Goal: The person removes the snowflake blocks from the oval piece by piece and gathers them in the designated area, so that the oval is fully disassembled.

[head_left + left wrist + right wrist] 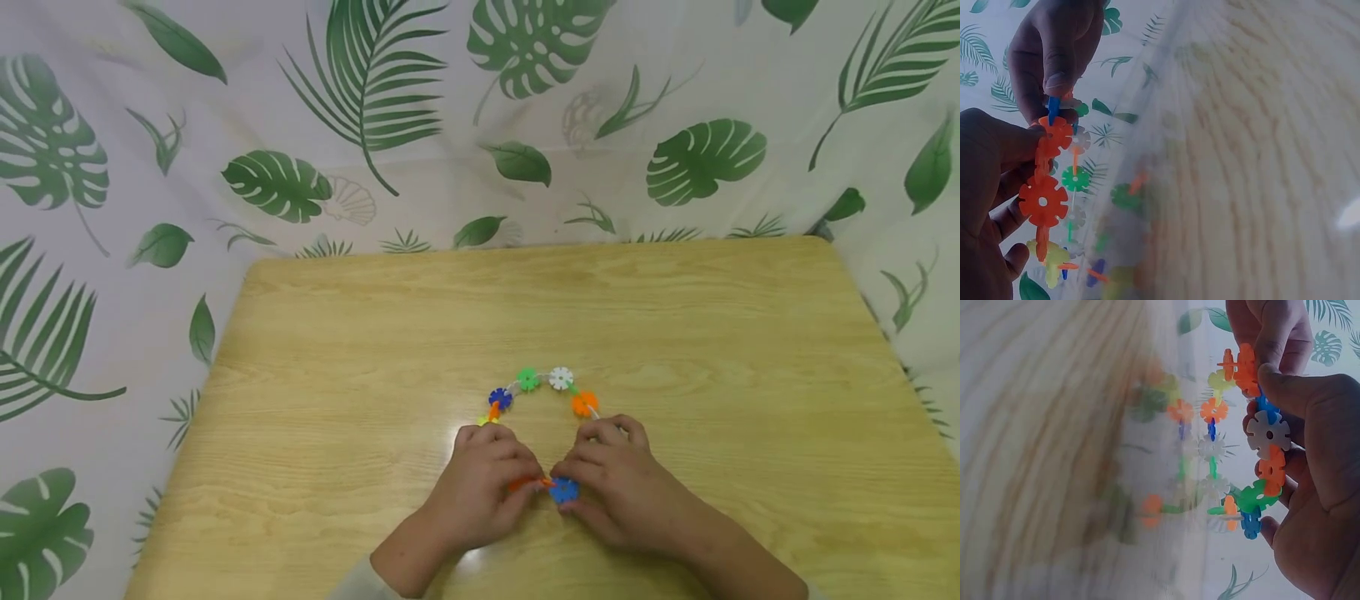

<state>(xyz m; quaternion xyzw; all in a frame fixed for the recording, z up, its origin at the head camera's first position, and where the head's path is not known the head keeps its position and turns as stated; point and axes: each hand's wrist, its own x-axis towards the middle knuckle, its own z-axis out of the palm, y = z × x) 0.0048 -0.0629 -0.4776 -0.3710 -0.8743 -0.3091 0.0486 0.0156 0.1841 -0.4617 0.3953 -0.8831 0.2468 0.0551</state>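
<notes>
A chain of slotted plastic snowflake discs curves in a ring, its far arc showing a dark blue disc (500, 398), a green disc (528, 380), a white disc (561, 378) and an orange disc (585, 404). On the near side, my left hand (483, 483) pinches orange discs (1043, 201) between thumb and fingers. Close beside it, my right hand (630, 483) grips a blue disc (564, 490) that meets the orange one edge to edge. Along the right hand's fingers run a white disc (1269, 434) and a green disc (1258, 495). My hands cover both sides of the ring.
The wood-grain table (360, 350) has a glossy top that mirrors the discs in both wrist views. Behind it and at its sides hangs a white cloth (420, 183) printed with green leaves.
</notes>
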